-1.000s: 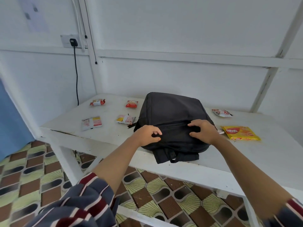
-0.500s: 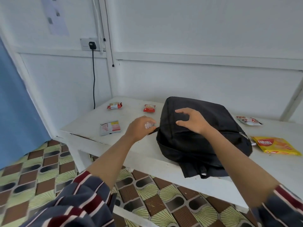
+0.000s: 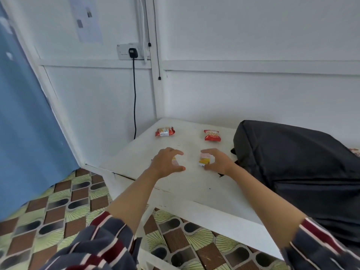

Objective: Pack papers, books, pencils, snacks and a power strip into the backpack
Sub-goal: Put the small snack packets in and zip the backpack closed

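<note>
Right hand (image 3: 218, 162) is pinching a yellow-white snack packet (image 3: 204, 160) beside the black fabric backpack (image 3: 292, 162) for packing, left hand (image 3: 165, 162) arching half-open over a pale flat packet (image 3: 174, 163).

A black plug (image 3: 133, 53) sits in the wall socket (image 3: 122, 53), cable (image 3: 134, 98) hanging down.

The black backpack (image 3: 292, 162) lies flat on the right of the bench (image 3: 194, 190). Two red snack packets lie flat on the far side: the left red packet (image 3: 165, 131) by the far-left corner, the right red packet (image 3: 212, 135) near the backpack. Nearer, a yellow-and-white packet (image 3: 205, 160) sits in the right hand (image 3: 218, 162)'s grip. A pale packet (image 3: 175, 162) lies mostly hidden under the arched left hand (image 3: 165, 162).
</note>
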`<state>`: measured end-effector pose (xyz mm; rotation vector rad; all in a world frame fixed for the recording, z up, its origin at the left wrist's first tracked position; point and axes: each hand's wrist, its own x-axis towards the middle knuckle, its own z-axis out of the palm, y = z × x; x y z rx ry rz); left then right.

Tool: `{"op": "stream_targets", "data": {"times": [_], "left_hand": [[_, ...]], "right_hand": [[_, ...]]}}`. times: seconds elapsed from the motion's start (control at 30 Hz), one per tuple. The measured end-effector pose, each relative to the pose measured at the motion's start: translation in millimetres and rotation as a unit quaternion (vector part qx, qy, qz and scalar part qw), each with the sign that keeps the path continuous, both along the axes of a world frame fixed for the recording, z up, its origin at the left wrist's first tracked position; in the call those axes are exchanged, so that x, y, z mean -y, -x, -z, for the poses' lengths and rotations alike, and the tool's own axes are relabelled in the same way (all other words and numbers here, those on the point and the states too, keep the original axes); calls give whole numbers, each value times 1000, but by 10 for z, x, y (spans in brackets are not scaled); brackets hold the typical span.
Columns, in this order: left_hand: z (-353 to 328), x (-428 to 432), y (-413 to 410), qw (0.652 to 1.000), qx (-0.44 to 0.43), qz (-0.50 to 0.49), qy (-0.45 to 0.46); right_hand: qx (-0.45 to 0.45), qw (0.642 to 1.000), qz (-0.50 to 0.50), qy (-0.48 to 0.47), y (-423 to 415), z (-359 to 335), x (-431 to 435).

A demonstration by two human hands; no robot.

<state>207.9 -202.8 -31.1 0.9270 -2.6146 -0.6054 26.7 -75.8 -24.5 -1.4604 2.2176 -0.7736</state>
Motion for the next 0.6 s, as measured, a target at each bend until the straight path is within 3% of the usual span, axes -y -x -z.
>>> {"op": "stream_targets", "data": {"times": [0.1, 0.23, 0.43, 0.6], "left_hand": [[131, 238, -8, 994, 111, -1, 5], [288, 450, 4, 986, 168, -16, 11], [356, 640, 46, 982, 182, 15, -51], [340, 663, 95, 987, 142, 43, -66]], "right_hand": [[-55, 997, 1, -52, 102, 118, 134], [-106, 989, 22, -98, 216, 190, 198], [-45, 993, 39, -106, 333, 270, 287], [-67, 991, 26, -109, 365, 292, 347]]}}
